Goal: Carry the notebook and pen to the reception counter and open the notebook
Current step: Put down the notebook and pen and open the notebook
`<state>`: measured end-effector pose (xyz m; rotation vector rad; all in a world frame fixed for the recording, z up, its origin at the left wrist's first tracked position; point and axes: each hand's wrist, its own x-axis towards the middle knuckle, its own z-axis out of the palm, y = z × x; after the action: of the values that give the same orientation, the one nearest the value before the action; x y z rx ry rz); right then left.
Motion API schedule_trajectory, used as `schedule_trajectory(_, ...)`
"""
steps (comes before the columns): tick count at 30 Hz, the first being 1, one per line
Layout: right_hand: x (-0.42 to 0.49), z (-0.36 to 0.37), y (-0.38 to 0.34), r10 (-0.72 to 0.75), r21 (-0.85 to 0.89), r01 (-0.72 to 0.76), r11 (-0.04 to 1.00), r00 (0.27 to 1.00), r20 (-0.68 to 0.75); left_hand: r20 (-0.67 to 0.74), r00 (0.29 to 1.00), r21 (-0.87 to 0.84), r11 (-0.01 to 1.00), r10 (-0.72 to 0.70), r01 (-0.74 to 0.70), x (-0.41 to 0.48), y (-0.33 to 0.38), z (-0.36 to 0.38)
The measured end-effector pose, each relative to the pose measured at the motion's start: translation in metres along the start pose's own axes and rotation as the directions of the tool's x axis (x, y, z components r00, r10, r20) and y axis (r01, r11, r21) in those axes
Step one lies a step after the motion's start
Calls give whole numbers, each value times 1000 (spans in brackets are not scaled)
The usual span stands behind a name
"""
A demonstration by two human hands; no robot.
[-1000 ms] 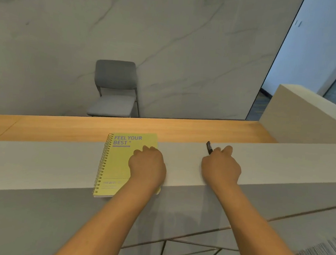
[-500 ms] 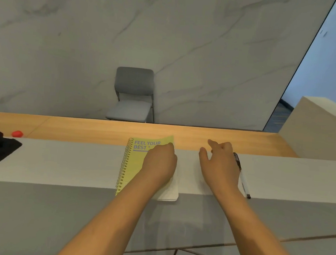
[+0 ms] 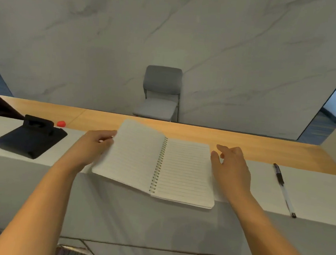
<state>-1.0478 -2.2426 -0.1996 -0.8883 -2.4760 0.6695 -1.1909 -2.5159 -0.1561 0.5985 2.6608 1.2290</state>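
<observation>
- Two lined pages of the notebook [image 3: 160, 163] lie open on the grey reception counter [image 3: 318, 199], near edge overhanging.
- Left hand [image 3: 90, 148] pinches the raised left leaf; right hand [image 3: 231, 167], fingers loosely spread, rests at the right page's edge.
- Paper looks light and floppy; grip by the outer edges, away from the wire spiral.
- Pen [image 3: 283, 188] lies apart, likely to roll.

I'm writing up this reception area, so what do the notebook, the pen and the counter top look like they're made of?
The notebook looks like matte white lined paper on a metal-looking wire spiral. The pen seems to be plastic: a clear barrel with dark ends. The counter top is a smooth, matte pale grey surface, perhaps laminate or stone; the lower ledge behind it shows a wood-grain finish, real or veneer I can't tell.
</observation>
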Motion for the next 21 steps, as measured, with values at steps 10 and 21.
schedule_trajectory(10, 7, -1, 11, -3, -50, 2, 999, 1000, -29, -81, 994, 511, 853, -69, 101, 23, -45, 38)
schedule_trajectory(21, 12, -55, 89, 438, -360, -422, 832, 898, -42, -134, 988, 570, 809, -83, 145, 25, -35, 46)
